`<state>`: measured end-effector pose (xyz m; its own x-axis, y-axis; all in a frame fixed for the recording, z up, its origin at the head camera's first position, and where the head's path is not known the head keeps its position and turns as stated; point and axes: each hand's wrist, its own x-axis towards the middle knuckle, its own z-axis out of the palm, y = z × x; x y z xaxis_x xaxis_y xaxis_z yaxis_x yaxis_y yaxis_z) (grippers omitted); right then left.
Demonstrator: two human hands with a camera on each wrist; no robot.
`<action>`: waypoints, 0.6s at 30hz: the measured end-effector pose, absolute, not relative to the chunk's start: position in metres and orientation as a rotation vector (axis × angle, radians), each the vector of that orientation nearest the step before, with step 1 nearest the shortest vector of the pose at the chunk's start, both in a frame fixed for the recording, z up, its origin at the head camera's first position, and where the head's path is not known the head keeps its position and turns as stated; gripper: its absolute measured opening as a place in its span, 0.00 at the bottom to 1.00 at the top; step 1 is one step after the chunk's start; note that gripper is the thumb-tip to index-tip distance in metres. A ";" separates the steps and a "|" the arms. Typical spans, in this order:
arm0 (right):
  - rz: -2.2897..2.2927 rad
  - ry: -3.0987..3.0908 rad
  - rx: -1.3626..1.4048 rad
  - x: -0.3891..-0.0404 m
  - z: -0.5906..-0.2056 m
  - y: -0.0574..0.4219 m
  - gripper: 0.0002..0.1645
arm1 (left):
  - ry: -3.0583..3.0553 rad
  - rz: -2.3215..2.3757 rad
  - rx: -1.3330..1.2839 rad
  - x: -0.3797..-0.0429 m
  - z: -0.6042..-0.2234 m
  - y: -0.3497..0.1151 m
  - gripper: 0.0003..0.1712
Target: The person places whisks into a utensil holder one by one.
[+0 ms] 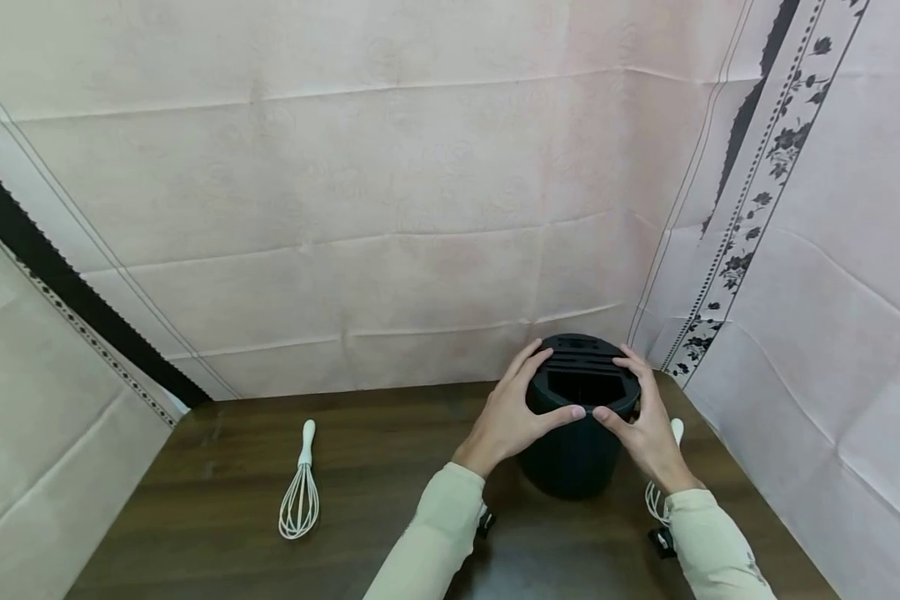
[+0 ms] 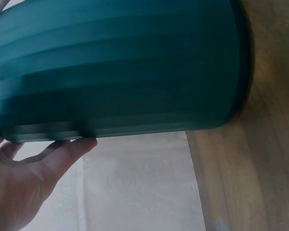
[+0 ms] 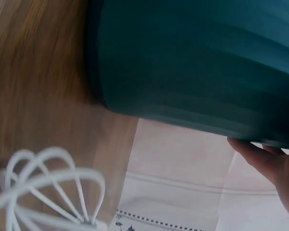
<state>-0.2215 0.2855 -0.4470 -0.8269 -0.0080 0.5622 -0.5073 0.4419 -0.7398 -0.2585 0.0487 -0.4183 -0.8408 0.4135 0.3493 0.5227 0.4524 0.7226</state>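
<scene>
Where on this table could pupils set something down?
The table has bare room between the left whisk and the left sleeve, between that whisk and the table's left edge, and in front of the bin, between that sleeve and the right sleeve. The right is crowded: left hand and right hand grip the bin, close to the right whisk.

I see creased, pale sheeting (image 1: 390, 192) behind the brown wooden counter (image 1: 217, 483) on my feed, a floral border (image 1: 787, 146) at right.

Head vw fwd/down; wrist vws nr bin (image 1: 576, 454)
</scene>
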 end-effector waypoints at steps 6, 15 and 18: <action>1.370 -2.211 0.401 -0.219 -0.449 0.278 0.45 | -2.544 -1.353 -0.797 -0.252 -0.421 0.041 0.55; 1.413 -2.196 0.457 -0.223 -0.449 0.261 0.45 | -2.521 -1.370 -0.737 -0.247 -0.422 0.024 0.55; 1.417 -2.196 0.473 -0.225 -0.447 0.255 0.45 | -2.515 -1.364 -0.726 -0.247 -0.421 0.019 0.55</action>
<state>-0.2254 0.2550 -0.4473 -0.8244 -0.0285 0.5652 -0.5267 0.4040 -0.7479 -0.2467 0.0187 -0.4207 -0.8623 0.3282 0.3857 0.5023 0.4568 0.7342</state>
